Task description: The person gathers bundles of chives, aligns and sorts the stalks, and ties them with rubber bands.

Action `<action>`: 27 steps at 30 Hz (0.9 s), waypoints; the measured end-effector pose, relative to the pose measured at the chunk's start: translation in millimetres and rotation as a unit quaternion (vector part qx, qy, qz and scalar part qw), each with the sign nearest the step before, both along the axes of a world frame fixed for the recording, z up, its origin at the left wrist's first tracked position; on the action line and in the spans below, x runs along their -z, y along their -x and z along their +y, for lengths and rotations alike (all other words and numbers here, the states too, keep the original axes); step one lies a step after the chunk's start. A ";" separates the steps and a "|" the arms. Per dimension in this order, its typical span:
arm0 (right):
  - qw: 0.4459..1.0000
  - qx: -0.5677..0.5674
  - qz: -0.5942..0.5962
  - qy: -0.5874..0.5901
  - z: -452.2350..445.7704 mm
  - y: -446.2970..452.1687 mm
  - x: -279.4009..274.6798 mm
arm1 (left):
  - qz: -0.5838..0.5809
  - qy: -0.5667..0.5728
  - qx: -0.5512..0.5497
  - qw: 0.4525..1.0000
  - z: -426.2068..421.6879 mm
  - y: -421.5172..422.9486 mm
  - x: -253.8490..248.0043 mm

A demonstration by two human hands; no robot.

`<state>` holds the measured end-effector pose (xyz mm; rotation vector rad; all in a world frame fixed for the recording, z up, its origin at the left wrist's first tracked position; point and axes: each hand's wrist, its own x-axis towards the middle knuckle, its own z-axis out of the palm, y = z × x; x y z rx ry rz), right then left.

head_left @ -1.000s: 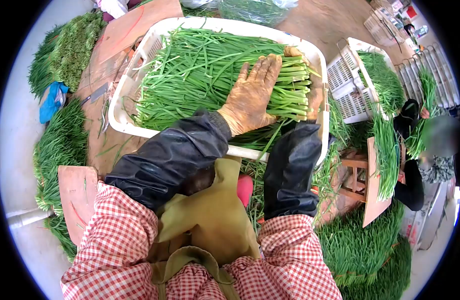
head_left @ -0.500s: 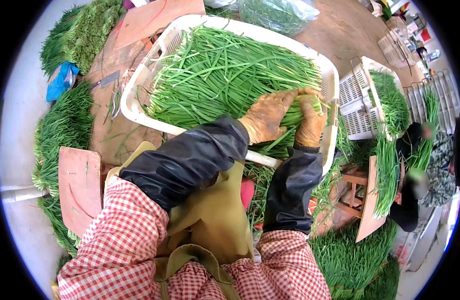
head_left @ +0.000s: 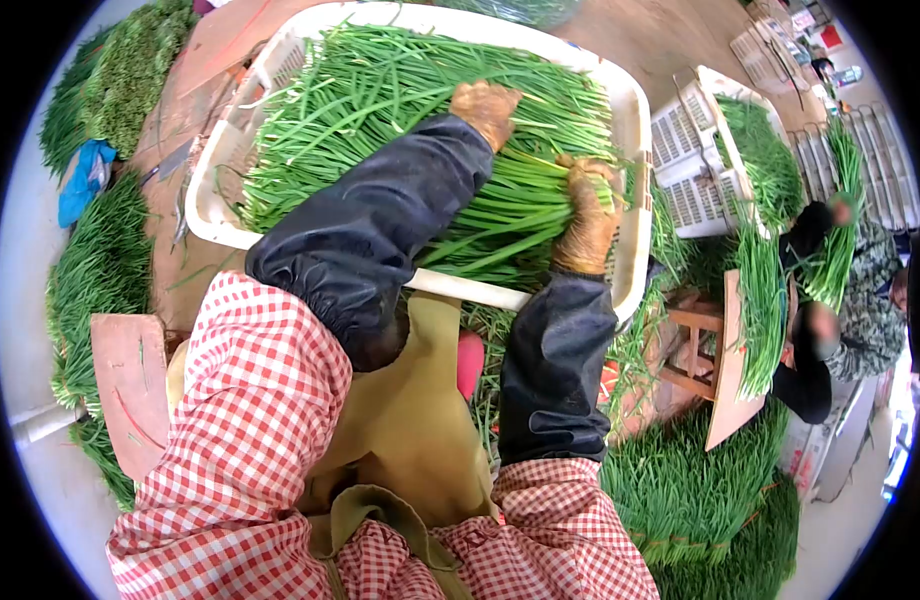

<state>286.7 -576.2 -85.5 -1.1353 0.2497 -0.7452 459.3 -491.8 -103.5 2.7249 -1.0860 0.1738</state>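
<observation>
A white plastic crate (head_left: 635,120) in front of me is heaped with long green garlic chives (head_left: 380,130). My right hand (head_left: 587,215), in a brown stained glove, is closed around the pale ends of a bunch of chives (head_left: 515,210) near the crate's right side. My left hand (head_left: 488,112), gloved the same way, is farther in over the heap. Its fingers curl down into the chives and their tips are hidden. Black sleeve covers reach over both forearms, and the left one crosses the crate's near rim.
Tied chives (head_left: 690,490) lie at the lower right, with more chives (head_left: 95,280) along the left wall. Another white crate (head_left: 695,140) stands to the right. A co-worker (head_left: 870,290) there handles chives beside a tilted board (head_left: 728,360). A knife (head_left: 170,160) lies at the left.
My left hand has left the bunch beside my right hand and moved up and left onto the heap. My right hand still grips the bunch. The view has shifted slightly.
</observation>
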 end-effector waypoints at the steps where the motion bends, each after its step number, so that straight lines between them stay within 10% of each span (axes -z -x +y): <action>1: 1.000 -0.002 -0.023 -0.010 -0.3 -1.5 1.9 | 0.005 0.001 0.006 1.000 -4.2 -2.1 -2.9; 5: 0.999 -0.010 0.011 -0.033 -4.7 -0.4 1.7 | -0.019 -0.059 0.025 0.998 2.3 0.6 -20.4; 8: 0.999 -0.016 0.005 -0.037 -2.3 -4.5 -2.8 | -0.128 0.216 0.043 0.967 21.8 16.0 -32.9; 13: 0.994 -0.025 -0.063 0.080 13.8 -8.9 -20.5 | 0.028 0.088 0.226 0.970 35.7 36.1 -43.0; 21: 0.994 -0.058 -0.004 0.089 20.6 -23.1 -78.6 | 0.023 -0.115 0.104 0.988 130.3 55.8 -112.1; 23: 0.978 -0.027 -0.006 0.207 2.6 -11.1 -128.2 | -0.016 0.006 0.103 0.995 204.6 64.0 -109.3; 27: 0.961 -0.048 -0.111 0.249 -4.6 84.2 -247.6 | 0.319 -0.009 0.044 0.947 347.9 134.3 -153.3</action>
